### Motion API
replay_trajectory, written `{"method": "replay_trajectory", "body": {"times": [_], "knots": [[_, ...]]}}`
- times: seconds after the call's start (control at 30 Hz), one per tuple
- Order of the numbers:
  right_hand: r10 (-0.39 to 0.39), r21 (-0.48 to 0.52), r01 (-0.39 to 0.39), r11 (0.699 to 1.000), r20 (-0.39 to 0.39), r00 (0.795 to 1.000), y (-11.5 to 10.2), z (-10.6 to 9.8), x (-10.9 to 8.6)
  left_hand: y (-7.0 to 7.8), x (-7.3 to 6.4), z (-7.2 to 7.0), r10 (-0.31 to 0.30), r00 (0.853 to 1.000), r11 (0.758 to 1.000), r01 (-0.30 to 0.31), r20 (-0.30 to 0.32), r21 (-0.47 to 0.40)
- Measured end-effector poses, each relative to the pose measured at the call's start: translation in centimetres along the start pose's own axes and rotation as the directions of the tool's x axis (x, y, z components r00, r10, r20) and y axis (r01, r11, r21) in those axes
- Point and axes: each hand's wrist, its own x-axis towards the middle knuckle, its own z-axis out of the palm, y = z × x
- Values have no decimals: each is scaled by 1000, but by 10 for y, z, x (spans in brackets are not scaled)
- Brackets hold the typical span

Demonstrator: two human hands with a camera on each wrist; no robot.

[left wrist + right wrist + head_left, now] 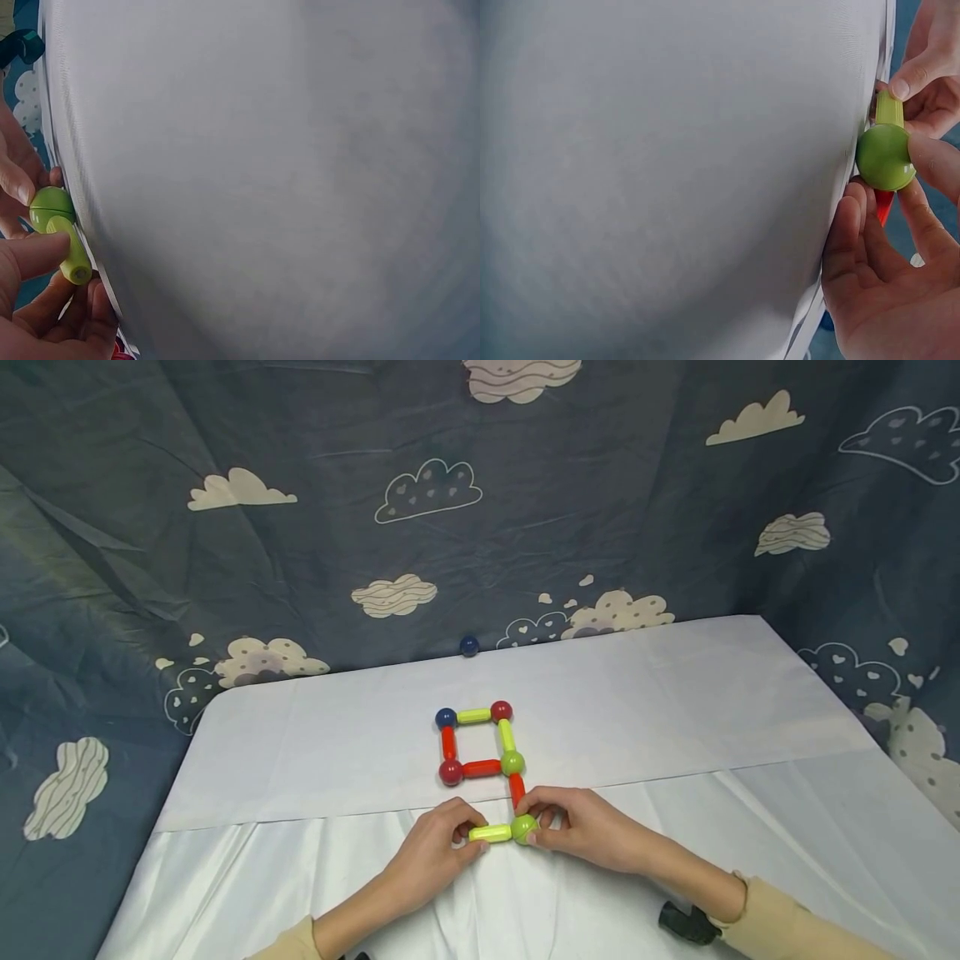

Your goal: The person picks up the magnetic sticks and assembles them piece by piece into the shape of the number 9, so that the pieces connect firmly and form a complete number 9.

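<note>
My left hand (435,845) pinches the free end of a yellow-green rod (491,833) between thumb and fingers. The other end of that rod meets a green ball (524,829), which my right hand (588,828) grips from the right. From this ball a red rod (517,789) runs up to a second green ball (512,763), a corner of a square of rods and balls. The square's other corners are a dark blue ball (446,718) and two red balls. In the right wrist view, the thumb and fingers surround the green ball (885,157).
A loose dark blue ball (469,646) lies at the back edge of the white-covered table (300,735). Behind hangs a dark cloth with cloud prints (427,493). A black object (687,923) sits by the right sleeve.
</note>
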Motion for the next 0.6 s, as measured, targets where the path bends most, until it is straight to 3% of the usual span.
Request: {"method": "replay_trajectory", "body": {"times": [0.27,0.4,0.5,0.6], "knots": [[4,-11,-4,1000,-7,1000,2,-1,-2,2,4,-1,-5,1000,1000,5,25,-8],[5,-19,-5,1000,-1,1000,1,0,-1,6,10,-13,-1,1000,1000,1,12,-9],[0,-30,0,1000,4,1000,0,0,-1,10,24,-31,-6,999,1000,6,-51,0],[-4,-41,4,999,6,1000,-1,0,-1,11,52,-54,-14,991,1000,17,-132,15]]}}
